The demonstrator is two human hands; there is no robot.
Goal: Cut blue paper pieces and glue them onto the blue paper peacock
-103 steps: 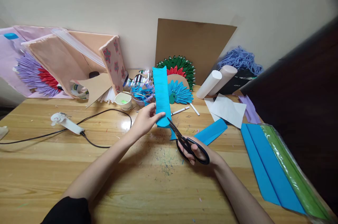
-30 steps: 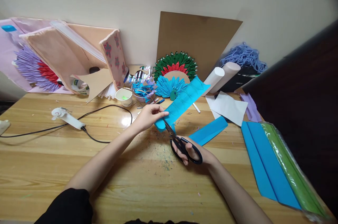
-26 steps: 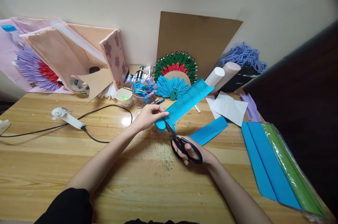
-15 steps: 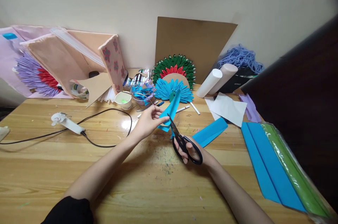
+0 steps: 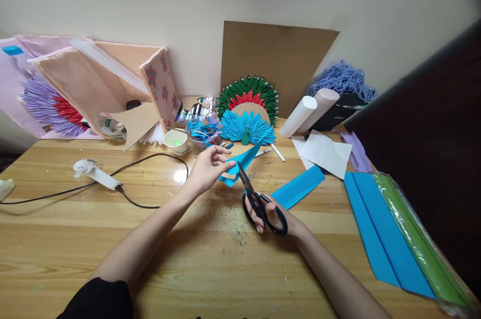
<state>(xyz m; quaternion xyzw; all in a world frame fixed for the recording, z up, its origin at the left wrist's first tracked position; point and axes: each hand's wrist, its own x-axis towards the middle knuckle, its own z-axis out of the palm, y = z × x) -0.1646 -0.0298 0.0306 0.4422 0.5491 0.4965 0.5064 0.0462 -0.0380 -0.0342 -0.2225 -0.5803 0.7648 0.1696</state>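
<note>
Between thumb and fingers, my left hand (image 5: 209, 168) pinches a blue paper strip (image 5: 246, 157) that slants up to the right. My right hand (image 5: 265, 214) grips black-handled scissors (image 5: 248, 183) by their loops, and the blade tips point up at the strip's lower edge. The blades look nearly closed; whether they touch the paper is hard to tell. Beyond the strip stands a peacock-like fan of blue paper petals (image 5: 259, 126), in front of a green and red petal fan (image 5: 270, 96). A folded blue paper piece (image 5: 298, 186) lies on the table right of the scissors.
A white hot glue gun (image 5: 95, 175) with a black cord rests at left. A paper cup (image 5: 176, 142) and a bowl of blue scraps (image 5: 203, 133) stand at the back. White rolls (image 5: 298, 117), white sheets (image 5: 326, 152) and blue sheets (image 5: 379, 229) sit at right.
The blue strip has tilted lower, its top end swinging down to the right. My left hand has shifted slightly left, and the scissors have moved a little left with my right hand.
</note>
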